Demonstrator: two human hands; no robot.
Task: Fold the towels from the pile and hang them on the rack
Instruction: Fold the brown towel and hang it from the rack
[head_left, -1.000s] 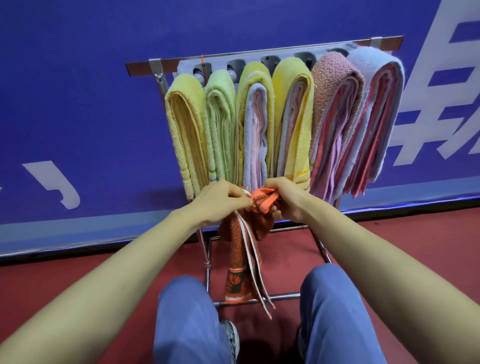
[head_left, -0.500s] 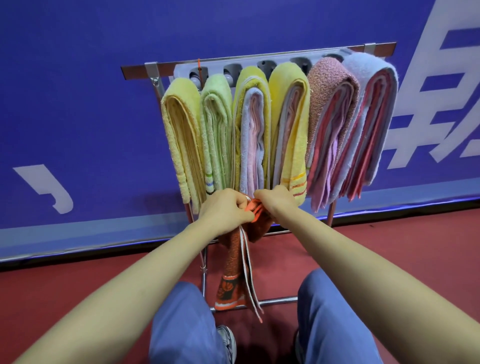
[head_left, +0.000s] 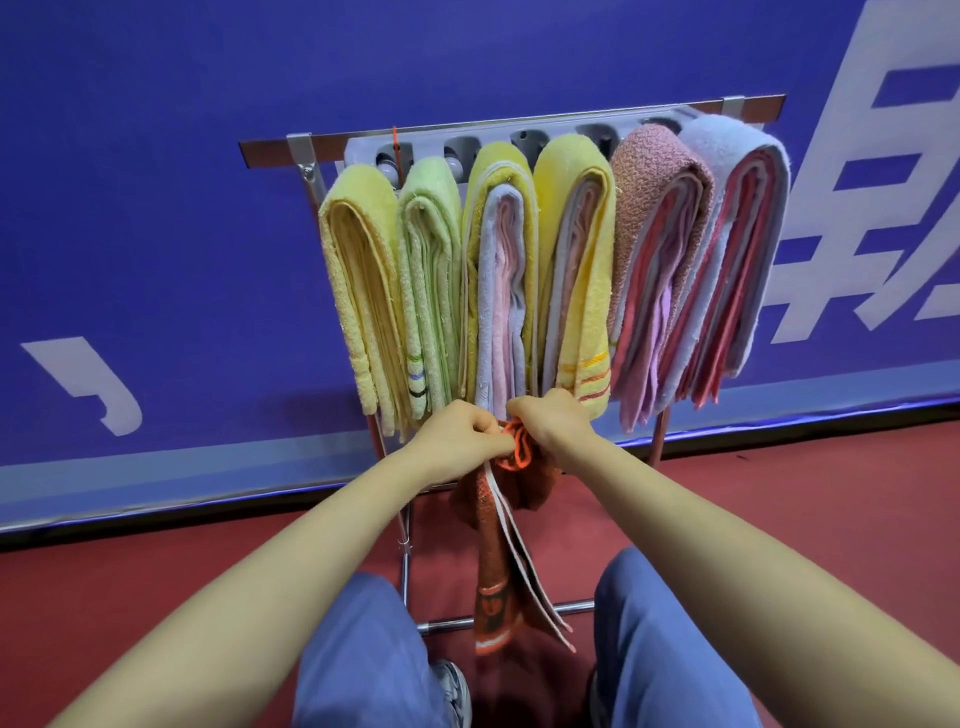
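as both hands meet just below the hung towels, the left hand (head_left: 457, 441) and right hand (head_left: 550, 428) each have fingers curled, pinching the bunched top edge of a rust-orange terry towel with pale striped borders (head_left: 493, 571). the knuckles of the two hands nearly touch. the towel is suspended in front of the chrome tube towel rack (head_left: 267, 152), between the person's knees in blue trousers (head_left: 363, 649). its long axis runs vertically; the gathered end is up at the hands and the banded end points down to the red floor (head_left: 779, 493), drifting slightly right, across the rack's lower rail (head_left: 576, 605). whether the towel touches that rail cannot be told.

on the rack's top, six folded bundles hang side by side, left to right: pale yellow towel (head_left: 358, 291), light green towel (head_left: 428, 270), mustard towel wrapped over lilac and pink layers (head_left: 498, 270), bright yellow towel with orange stripes (head_left: 582, 260), textured pink towel (head_left: 654, 234), pale blue towel over red layers (head_left: 737, 234). a blue wall banner with white characters (head_left: 156, 208) stands behind.
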